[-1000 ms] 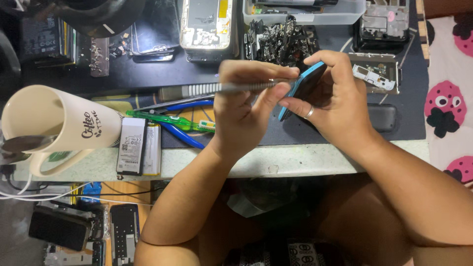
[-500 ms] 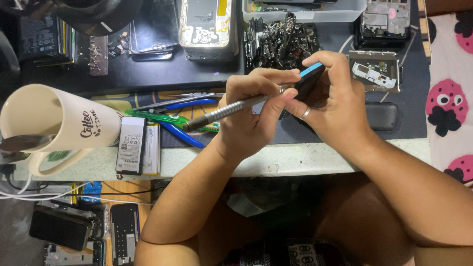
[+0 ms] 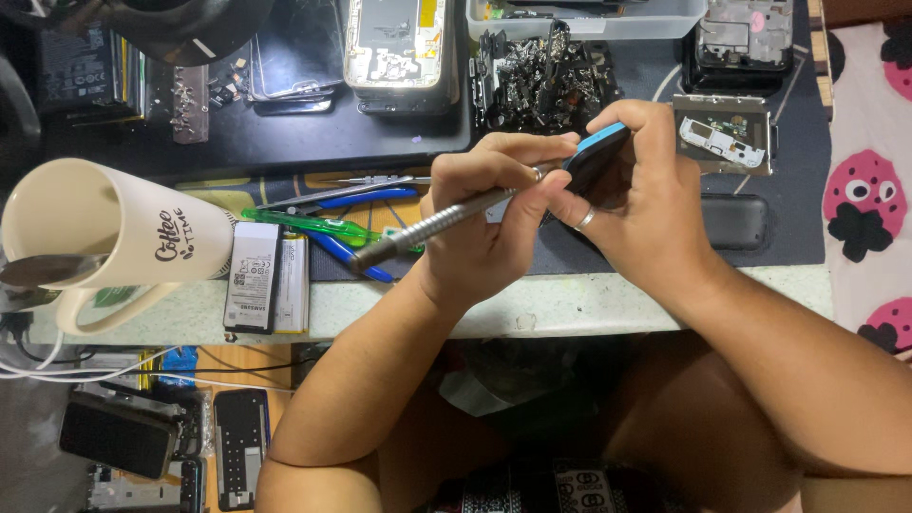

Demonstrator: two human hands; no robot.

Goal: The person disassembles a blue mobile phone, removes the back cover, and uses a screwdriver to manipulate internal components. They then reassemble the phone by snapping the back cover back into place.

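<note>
I have the small blue-edged phone [image 3: 597,157] raised above the dark mat [image 3: 380,142], over the middle of the bench [image 3: 570,304] and a little back from its near edge, and I judge the work on it to be partway: the tip of the metal screwdriver [image 3: 432,226] is set against its dark face, which my hands mostly hide, so I cannot tell how many screws are out or whether any cover has come loose. My right hand [image 3: 646,204] cups the phone from the right, its fingers [image 3: 608,123] curled closely around the upper blue edge and the thumb underneath, a ring on one finger; it is a firm, narrow wrap with no slack showing. My left hand [image 3: 484,228] holds the screwdriver near its tip, fingers pinched tight on the shaft beside the phone, while the knurled handle slants down and left toward the near edge of the bench. Other tools lie unused just left of my left hand: tweezers [image 3: 351,190], a green-handled tool [image 3: 304,223] and blue-handled pliers [image 3: 351,252]. Two flat battery packs [image 3: 269,290] rest at the near edge, and a cream mug [image 3: 104,242] lies tipped at the left end. Along the far edge sit an opened phone frame [image 3: 399,52], a heap of small metal parts [image 3: 541,81], and a stripped frame with a board [image 3: 727,133] toward the far right corner. What remains, as I read it, is the rest of the work on this phone.
</note>
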